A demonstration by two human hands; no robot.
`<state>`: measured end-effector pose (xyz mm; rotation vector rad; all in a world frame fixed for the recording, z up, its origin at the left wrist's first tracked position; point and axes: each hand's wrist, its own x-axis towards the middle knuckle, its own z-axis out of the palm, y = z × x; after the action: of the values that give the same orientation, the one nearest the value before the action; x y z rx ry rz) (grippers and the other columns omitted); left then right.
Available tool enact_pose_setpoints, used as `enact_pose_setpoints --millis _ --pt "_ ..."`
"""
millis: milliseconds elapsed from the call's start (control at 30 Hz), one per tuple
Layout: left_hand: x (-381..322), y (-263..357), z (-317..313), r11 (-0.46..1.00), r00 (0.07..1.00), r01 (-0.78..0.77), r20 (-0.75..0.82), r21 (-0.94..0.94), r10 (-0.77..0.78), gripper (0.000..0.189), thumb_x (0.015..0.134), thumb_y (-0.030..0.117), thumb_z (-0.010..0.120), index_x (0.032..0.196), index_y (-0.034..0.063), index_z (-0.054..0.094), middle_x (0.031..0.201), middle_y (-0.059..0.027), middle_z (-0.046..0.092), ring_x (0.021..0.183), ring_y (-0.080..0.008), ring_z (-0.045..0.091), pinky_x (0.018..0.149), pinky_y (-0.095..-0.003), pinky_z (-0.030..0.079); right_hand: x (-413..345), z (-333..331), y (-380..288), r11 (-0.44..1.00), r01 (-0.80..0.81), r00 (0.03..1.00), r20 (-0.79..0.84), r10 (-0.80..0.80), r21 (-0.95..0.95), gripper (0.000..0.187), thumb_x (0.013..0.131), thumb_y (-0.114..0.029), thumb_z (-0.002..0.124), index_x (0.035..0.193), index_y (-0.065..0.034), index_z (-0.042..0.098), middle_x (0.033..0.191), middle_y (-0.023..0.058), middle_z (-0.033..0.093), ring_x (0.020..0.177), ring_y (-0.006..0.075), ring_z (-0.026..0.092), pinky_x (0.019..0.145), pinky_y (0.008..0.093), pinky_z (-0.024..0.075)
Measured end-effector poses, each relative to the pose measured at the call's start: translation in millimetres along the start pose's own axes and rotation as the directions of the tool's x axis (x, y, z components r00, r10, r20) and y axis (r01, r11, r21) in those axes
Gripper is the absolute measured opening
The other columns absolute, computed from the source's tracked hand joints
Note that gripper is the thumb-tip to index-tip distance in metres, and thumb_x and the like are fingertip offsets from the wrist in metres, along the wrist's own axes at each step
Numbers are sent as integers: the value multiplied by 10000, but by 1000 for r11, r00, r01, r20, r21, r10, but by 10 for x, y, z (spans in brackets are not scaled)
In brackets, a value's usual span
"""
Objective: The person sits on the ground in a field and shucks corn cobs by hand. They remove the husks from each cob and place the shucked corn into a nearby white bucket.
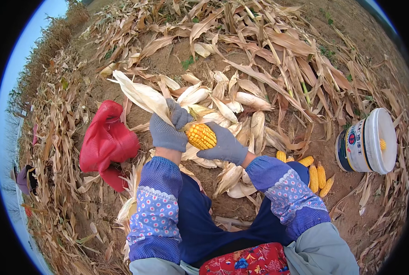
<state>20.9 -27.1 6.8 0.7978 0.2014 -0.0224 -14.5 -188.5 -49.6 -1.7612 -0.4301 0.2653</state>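
Observation:
An ear of yellow corn (201,136) lies between my two grey-gloved hands, its kernels bare at the end nearer me. My left hand (170,127) grips its base along with the pulled-back pale husk (141,92), which sticks out to the upper left. Curled round the ear's other side is my right hand (225,144), its thumb below the kernels. Beneath and beyond both hands spreads a pile of corn ears in dry husks (225,106). Several husked corn cobs (317,177) lie on the soil beside my right knee.
At the right stands a white plastic bucket (366,142) bearing writing, with some yellow corn visible inside. A red mesh sack (110,141) lies crumpled at the left. Dry corn stalks (276,48) cover the ground ahead. Another person (26,179) is partly visible at the far left.

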Motion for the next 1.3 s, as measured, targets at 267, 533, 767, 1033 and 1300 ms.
enact_pose_setpoints --millis 267,533,767,1033,1300 --pt "-125 -5 261 967 918 175 -385 185 -93 201 858 352 552 809 156 544 674 -13 548 532 -167 548 491 -303 477 -127 -88 6 807 -230 938 344 36 544 763 651 -181 784 1297 5 424 1173 66 571 1030 109 530 905 244 420" --pt "139 66 408 993 938 -105 -327 48 115 271 881 338 480 684 152 475 522 12 410 436 -156 399 415 -277 357 -48 293 -209 947 -35 962 -245 118 320 641 651 -256 792 1144 6 479 1008 120 621 896 169 615 766 289 495" --pt "262 -46 490 999 878 -33 -478 -9 25 276 899 337 466 700 147 484 520 12 423 439 -159 401 418 -294 357 -46 133 -104 952 78 883 -424 -203 -295 590 677 -275 748 1137 -35 467 935 133 599 805 243 637 676 332 514" --pt "307 -365 61 804 937 103 -328 586 119 328 876 288 565 983 -14 631 774 -53 618 641 -129 524 573 -284 421 -32 -268 3 538 178 955 13 -296 -824 476 651 -179 688 1075 -116 481 849 99 545 760 286 600 602 389 487" --pt "125 -473 60 -596 930 -309 368 742 -24 222 825 312 521 826 104 598 753 -184 637 705 -353 629 610 -429 488 -118 -461 161 529 126 980 188 66 -839 485 639 -202 700 1074 -138 497 870 109 572 795 318 605 666 415 485"
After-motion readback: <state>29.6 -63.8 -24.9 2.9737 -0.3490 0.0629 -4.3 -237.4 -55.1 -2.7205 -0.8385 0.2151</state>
